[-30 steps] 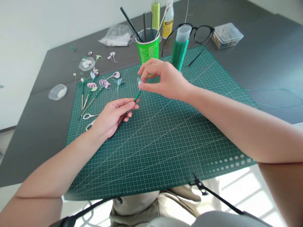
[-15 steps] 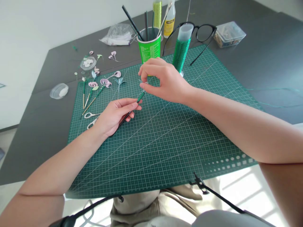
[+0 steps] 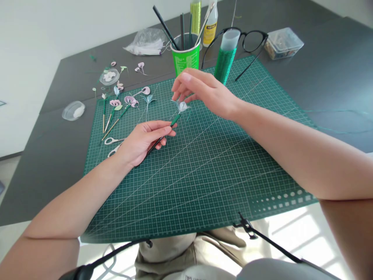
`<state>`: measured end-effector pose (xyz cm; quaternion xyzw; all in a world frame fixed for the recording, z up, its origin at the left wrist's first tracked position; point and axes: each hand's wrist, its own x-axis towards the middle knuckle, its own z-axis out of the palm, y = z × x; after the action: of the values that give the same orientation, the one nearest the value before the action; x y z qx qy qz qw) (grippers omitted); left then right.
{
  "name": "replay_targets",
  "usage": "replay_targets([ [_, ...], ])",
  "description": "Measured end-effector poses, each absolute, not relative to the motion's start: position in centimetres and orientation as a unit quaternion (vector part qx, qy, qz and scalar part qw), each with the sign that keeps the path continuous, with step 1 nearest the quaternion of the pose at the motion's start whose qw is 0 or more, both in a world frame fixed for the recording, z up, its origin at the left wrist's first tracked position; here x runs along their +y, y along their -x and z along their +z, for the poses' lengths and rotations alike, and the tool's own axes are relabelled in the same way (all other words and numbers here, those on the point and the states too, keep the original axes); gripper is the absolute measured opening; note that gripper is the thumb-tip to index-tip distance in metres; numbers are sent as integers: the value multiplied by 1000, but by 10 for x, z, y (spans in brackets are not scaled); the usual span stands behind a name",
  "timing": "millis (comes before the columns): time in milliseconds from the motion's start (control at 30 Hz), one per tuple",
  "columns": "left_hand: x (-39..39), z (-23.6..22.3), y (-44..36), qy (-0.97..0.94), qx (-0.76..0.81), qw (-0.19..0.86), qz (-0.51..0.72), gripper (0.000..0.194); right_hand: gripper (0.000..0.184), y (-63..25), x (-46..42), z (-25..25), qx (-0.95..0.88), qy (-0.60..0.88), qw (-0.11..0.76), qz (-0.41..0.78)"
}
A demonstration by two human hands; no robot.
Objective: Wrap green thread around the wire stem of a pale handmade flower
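My left hand (image 3: 150,140) is closed around the dark stem of an artificial flower (image 3: 182,107), pinching it between thumb and fingers. Green thread wraps the stem's upper part, and pale blue-white petals spread at its tip. Just above and right of the petals, my right hand (image 3: 208,91) hovers with loosely stretched fingers and nothing visible in them. Whether a fingertip touches a petal I cannot tell. Beneath both hands lies a green cutting mat (image 3: 204,171). Scissors (image 3: 111,141) rest partly hidden behind my left wrist.
Finished-looking flowers (image 3: 129,102) lie on the mat's left. Behind my right hand stand a green paper cup (image 3: 185,60) of sticks and a green thread spool (image 3: 225,62). Glasses (image 3: 252,41), a glue bottle (image 3: 210,29), a clear box (image 3: 284,42) and a plastic bag (image 3: 147,42) are further back.
My right hand's pinch at the flower tip has opened, and the hand has lifted slightly, uncovering the pale petals. My left hand keeps its hold on the stem, almost unmoved.
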<state>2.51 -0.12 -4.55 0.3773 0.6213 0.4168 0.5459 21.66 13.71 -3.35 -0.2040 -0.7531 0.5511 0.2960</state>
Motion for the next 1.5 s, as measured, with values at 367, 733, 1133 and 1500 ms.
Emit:
replay_targets([
  [367, -5, -41, -28, -478, 575, 577, 328, 23, 65, -226, 144, -24, -677, 144, 89, 716],
  [733, -3, -32, -24, -556, 557, 548, 283, 20, 94, -235, 142, -23, -678, 72, -120, 721],
  [1133, -2, -33, -20, -533, 569, 538, 322, 23, 101, -239, 145, -12, -682, 83, -125, 715],
  [1500, -1, -36, -19, -518, 560, 525, 378, 22, 84, -231, 161, -21, -642, 173, 70, 743],
])
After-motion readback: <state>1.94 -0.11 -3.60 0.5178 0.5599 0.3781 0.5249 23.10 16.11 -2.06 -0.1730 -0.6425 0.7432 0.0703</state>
